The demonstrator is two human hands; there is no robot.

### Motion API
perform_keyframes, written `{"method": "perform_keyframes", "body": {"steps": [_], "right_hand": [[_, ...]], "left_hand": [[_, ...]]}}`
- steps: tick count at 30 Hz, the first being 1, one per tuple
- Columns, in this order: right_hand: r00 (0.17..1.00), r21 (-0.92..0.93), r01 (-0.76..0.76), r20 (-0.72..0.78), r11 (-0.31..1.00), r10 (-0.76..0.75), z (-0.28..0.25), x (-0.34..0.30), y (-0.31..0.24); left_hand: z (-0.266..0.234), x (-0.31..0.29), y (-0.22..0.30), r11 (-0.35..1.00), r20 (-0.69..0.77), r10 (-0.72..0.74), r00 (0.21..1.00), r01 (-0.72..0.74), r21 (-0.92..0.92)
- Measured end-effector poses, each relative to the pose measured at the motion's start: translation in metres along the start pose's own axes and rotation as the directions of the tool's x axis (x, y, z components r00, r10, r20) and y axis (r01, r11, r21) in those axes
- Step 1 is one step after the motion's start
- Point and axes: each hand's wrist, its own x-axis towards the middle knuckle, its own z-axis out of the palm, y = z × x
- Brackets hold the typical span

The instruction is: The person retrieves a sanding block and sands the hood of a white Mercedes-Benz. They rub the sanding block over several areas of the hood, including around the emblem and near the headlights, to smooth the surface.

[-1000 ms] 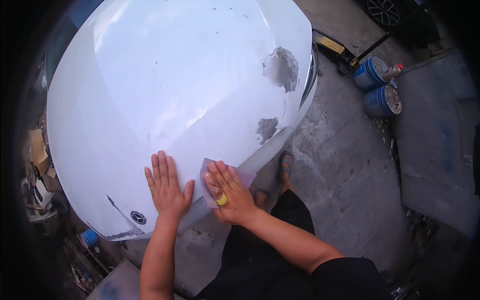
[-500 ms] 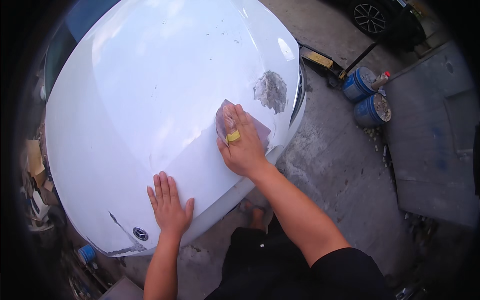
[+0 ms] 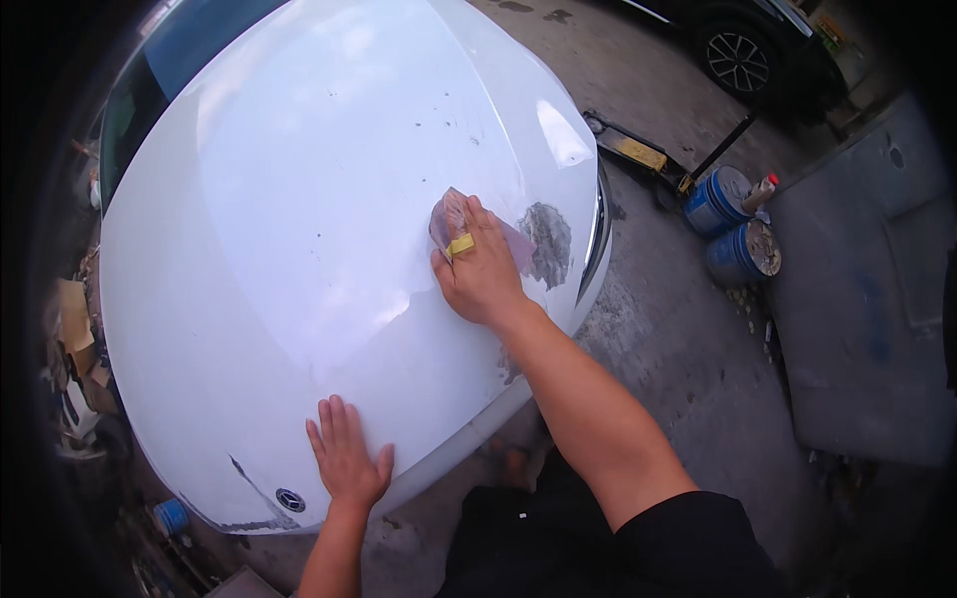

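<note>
A white car hood (image 3: 299,229) fills the middle of the view. My right hand (image 3: 480,264) presses a purplish-grey sheet of sandpaper (image 3: 519,244) against it, fingers together and stretched over the sheet. A yellow band (image 3: 461,244) is around a finger. Just right of the sheet lies a rough grey patch (image 3: 550,244) of bare surface, partly overlapped by the sheet's edge. My left hand (image 3: 349,453) rests flat on the hood near its front edge, fingers extended, holding nothing. The round emblem (image 3: 290,500) sits left of it, beside a dark scraped strip (image 3: 254,476).
Two blue buckets (image 3: 733,251) stand on the floor at right, near a floor jack (image 3: 638,151) with a yellow part. A large grey panel (image 3: 857,299) is at far right. A dark car's wheel (image 3: 738,60) shows behind. Cardboard (image 3: 75,324) lies at far left.
My right hand and the sandpaper have slid farther up the hood, away from its front edge, alongside the grey patch. My left hand stays by the emblem. The whole view has shifted slightly.
</note>
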Motion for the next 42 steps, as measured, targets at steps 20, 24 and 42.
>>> {"method": "perform_keyframes", "body": {"steps": [20, 24, 42], "right_hand": [[0.974, 0.090, 0.095, 0.195, 0.991, -0.111, -0.019, -0.050, -0.012], [0.999, -0.026, 0.009, 0.035, 1.000, -0.008, -0.017, 0.061, 0.037], [0.993, 0.045, -0.016, 0.116, 0.999, 0.011, -0.031, 0.016, 0.057]], "left_hand": [[0.001, -0.010, -0.004, 0.999, 0.004, -0.022, 1.000, 0.022, 0.037], [0.001, -0.002, -0.002, 1.000, -0.021, 0.000, 1.000, 0.000, 0.025], [0.001, -0.011, -0.005, 0.999, 0.016, -0.021, 1.000, 0.020, 0.041]]}}
